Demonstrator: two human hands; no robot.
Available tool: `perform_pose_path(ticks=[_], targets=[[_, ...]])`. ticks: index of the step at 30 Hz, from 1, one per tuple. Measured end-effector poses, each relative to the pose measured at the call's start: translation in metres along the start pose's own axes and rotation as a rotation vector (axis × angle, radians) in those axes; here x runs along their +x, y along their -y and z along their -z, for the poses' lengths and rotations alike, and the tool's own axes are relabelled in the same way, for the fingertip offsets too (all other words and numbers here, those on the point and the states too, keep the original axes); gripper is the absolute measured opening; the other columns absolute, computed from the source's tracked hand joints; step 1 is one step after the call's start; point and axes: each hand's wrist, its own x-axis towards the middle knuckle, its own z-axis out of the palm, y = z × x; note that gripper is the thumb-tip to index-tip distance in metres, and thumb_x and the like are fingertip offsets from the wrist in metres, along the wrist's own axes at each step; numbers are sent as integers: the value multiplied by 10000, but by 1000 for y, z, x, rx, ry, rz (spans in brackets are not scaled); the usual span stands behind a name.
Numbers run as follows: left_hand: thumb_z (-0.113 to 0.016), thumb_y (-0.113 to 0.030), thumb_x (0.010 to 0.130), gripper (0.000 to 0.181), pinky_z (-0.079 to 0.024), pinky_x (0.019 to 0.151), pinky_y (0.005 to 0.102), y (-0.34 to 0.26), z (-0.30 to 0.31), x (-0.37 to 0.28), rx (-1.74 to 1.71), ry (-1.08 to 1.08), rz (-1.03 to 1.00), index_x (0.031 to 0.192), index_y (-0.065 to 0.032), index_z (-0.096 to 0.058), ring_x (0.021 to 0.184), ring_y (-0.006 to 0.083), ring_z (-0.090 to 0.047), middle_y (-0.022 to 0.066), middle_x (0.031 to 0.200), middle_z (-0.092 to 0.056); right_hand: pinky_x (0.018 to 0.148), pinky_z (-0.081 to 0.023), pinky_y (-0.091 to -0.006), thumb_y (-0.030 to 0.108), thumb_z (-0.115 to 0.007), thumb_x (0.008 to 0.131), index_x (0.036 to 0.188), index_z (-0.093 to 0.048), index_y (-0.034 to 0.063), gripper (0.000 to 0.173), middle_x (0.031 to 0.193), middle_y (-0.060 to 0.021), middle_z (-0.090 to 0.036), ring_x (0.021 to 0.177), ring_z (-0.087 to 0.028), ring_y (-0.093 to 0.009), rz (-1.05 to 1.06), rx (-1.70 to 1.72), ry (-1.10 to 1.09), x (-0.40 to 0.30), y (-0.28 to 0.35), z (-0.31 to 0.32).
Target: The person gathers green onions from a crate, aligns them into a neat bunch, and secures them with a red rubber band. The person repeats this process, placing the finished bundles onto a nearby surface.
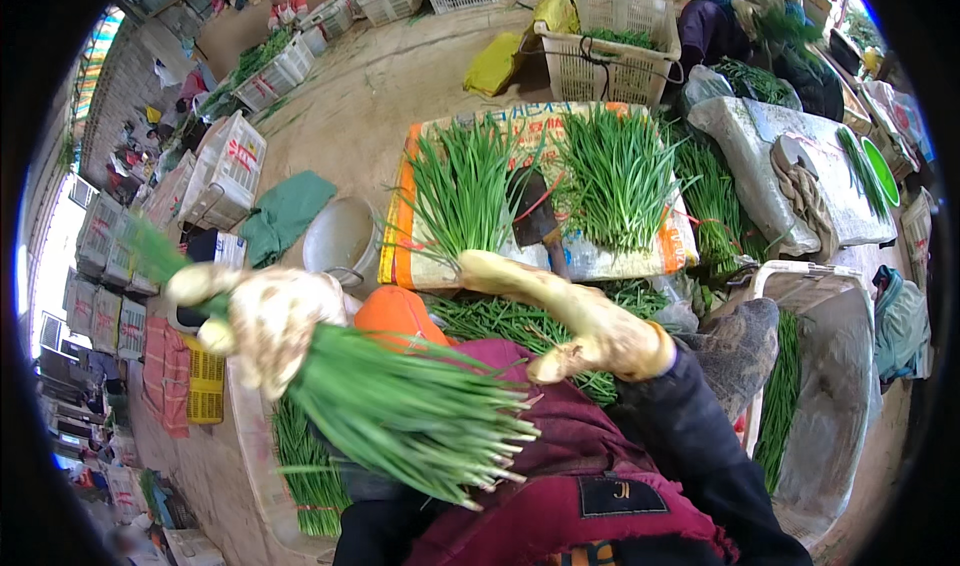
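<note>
My left hand [277,326], in a stained cream glove, grips a thick bunch of green chives [397,408]. Its pale cut ends point right, across my lap, and the tips stick out on the far left, blurred by motion. My right hand [592,329] is gloved too, with thumb and fingers spread and nothing between them. Its fingertips appear close to the lower end of a chive bundle [465,183] on a sack-covered stand [397,247]. A second chive bundle [619,179] lies to the right there. Between the bundles rests a dark cleaver [534,202] with a wooden handle.
Loose chives [510,322] lie below the stand. A lined crate [817,401] holds chives on my right; another crate [251,446] is on my left. A white bucket [341,236] stands beside the stand. A co-worker [757,10] sits at the upper right, near a large basket [615,63].
</note>
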Motion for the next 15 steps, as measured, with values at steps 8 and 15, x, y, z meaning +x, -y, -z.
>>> perform_pose_path(ticks=[8,15], targets=[[-525,-211,963,437,-520,682,337,98,58,-42,358,-932,360,1352,-38,-426,509,123,-576,-35,597,-573,1103,-279,-359,684,-488,838,1469,-227,24,949,1473,-119,-339,1315,-377,-189,-317,987,-62,-57,-109,-13],[-653,-159,890,407,-467,484,342,134,47,-95,577,-1338,374,1253,-12,-539,519,138,-505,9,644,-504,1035,-360,-347,389,-769,756,1501,-70,90,1064,1409,-101,-406,1255,-427,-190,-434,1061,18,-101,-121,-45]])
